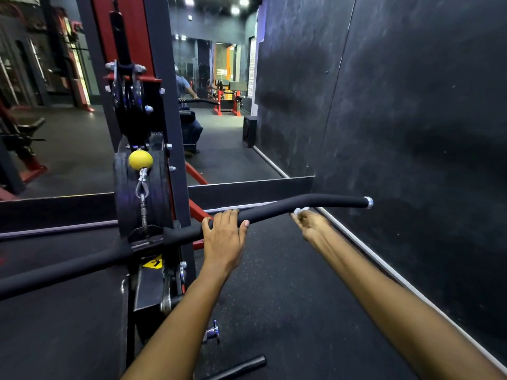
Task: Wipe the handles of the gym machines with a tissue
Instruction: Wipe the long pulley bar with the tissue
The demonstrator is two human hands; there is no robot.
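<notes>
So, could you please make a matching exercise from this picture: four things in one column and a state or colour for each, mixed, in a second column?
Things:
1. left hand
2. right hand
3. ball
4. bar end cap

States or colours:
A. silver metal
B. grips the black padded bar
C. yellow
D. pinches a white tissue

Right pairs: 1-B, 2-D, 3-C, 4-A
</notes>
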